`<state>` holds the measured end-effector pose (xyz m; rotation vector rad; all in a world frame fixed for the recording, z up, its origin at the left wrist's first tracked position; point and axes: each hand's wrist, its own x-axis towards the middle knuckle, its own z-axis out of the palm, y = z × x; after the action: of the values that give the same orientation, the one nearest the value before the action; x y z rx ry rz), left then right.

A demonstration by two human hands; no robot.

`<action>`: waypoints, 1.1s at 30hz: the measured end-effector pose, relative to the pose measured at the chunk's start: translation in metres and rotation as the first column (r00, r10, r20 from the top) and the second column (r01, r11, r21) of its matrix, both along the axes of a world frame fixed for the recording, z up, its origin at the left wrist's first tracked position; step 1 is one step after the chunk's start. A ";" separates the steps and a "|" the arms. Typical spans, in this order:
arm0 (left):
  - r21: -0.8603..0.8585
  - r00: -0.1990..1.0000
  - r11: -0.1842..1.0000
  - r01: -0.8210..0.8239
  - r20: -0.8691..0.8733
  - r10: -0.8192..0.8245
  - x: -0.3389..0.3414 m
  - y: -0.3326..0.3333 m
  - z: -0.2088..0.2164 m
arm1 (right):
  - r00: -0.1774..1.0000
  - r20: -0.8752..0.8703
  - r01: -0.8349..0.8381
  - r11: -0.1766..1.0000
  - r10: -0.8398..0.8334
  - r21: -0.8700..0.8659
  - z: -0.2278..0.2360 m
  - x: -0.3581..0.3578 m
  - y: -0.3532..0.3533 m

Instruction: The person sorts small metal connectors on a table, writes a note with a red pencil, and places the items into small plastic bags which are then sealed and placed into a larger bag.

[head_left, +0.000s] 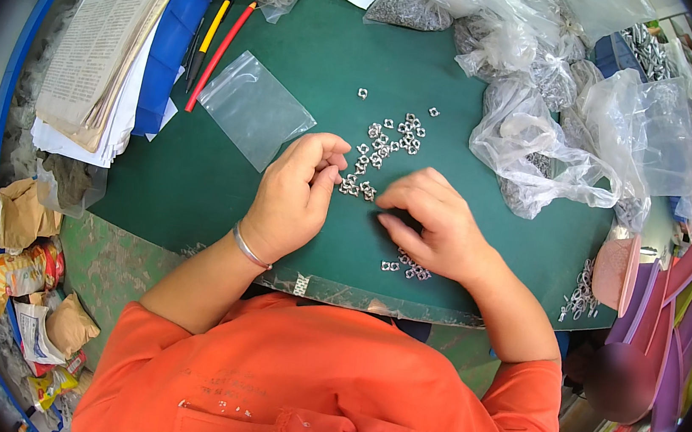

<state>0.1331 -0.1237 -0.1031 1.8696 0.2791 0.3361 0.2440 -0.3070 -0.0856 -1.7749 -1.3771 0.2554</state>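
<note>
Small silvery metal parts with open centres (378, 145) lie scattered in a loose group on the green tabletop (186, 198). My left hand (293, 193) rests at the left edge of the group, fingers loosely curled, the thumb a little apart from them. Nothing shows in its grasp. Just right of the nearest parts (358, 187) is my right hand (435, 222), its fingers bent and a gap between thumb and forefinger. No part is visible in that gap. Another cluster of the same parts (415, 269) lies beneath my right wrist, partly hidden by it.
A flat clear plastic bag (257, 112) lies left of the parts. Beyond it are a red pencil (221, 57), a yellow-black pen (212, 26) and stacked newspapers (110, 36). Bags of metal pieces (533, 143) crowd the right; a pink container (615, 272) stands at the right edge.
</note>
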 end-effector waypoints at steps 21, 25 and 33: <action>0.411 0.987 0.899 0.151 -0.011 -0.161 -0.004 0.011 0.012 | 0.966 0.072 0.252 0.965 -0.247 -0.073 -0.003 -0.018 0.012; 0.269 0.980 0.944 0.191 -0.101 -0.170 -0.005 0.017 0.016 | 0.961 0.130 0.251 0.967 -0.244 -0.036 -0.004 -0.027 0.026; 0.227 0.985 0.960 0.164 -0.099 -0.145 -0.016 0.028 0.017 | 0.964 0.125 0.246 0.966 -0.235 -0.084 0.000 -0.030 0.025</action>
<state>0.1176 -0.0953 -0.0861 2.1269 0.1513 0.1920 0.2144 -0.2822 -0.0854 -2.0461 -1.2290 0.0922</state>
